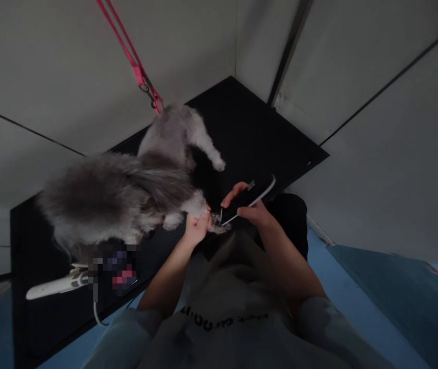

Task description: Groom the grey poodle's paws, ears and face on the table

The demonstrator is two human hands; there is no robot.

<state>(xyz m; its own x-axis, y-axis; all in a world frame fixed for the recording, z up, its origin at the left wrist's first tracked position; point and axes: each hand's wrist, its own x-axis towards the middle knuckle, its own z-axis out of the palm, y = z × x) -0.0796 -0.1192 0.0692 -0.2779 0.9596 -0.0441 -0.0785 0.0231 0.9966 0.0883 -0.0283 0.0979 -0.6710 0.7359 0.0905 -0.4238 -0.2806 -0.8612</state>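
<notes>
A grey and white dog is on a black table, its fur long at the left and shorter at the far side. My left hand is closed around the lower end of one of its legs near the table's front edge. In my right hand is a slim tool with two spread handles, which looks like plier-style nail clippers. The fingers lie on one handle and the thumb on the other. The tool's working end meets the paw just right of my left hand; the exact contact is too dark to make out.
A pink leash with a metal clip runs down to the dog from above. On the black table, at the near left, lie a white corded device and a pixelated patch. Pale walls surround the table's back; the floor is blue.
</notes>
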